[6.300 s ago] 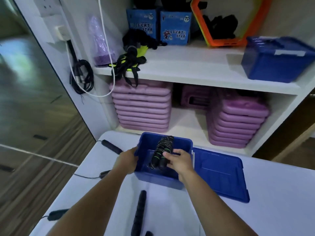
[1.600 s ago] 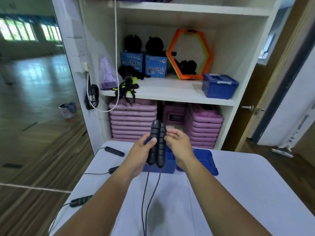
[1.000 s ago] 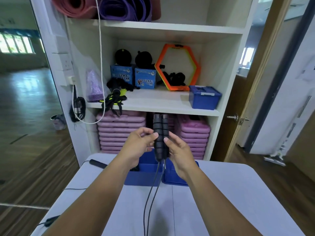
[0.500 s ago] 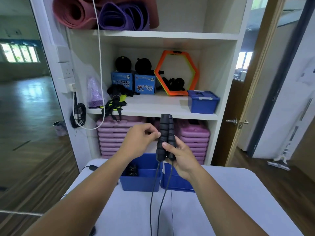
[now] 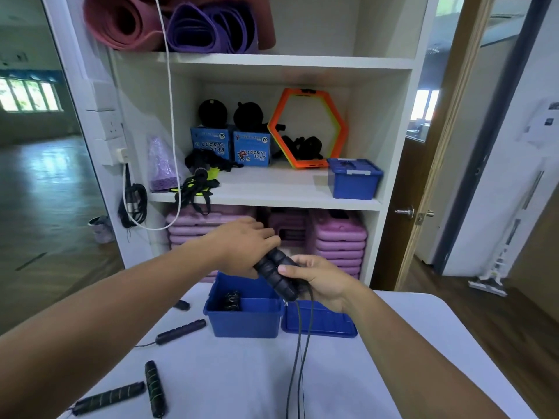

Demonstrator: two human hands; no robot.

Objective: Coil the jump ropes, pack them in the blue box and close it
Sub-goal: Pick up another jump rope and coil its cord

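Black foam jump-rope handles (image 5: 275,273), a pair pressed together, now lean toward the far left instead of standing upright as they did half a second ago. The right hand (image 5: 320,279) clasps them near their lower ends, thumb across. The left hand (image 5: 242,246) covers their upper ends, its grip hidden. Two thin black cords (image 5: 299,358) hang loose, so coiling seems about to begin. Beneath, an open blue plastic box (image 5: 245,322) holds one coiled rope (image 5: 231,300); its blue lid (image 5: 320,323) lies just right. More black handles (image 5: 181,328) lie on the white counter (image 5: 236,388), before white shelves (image 5: 272,189) of gym gear.
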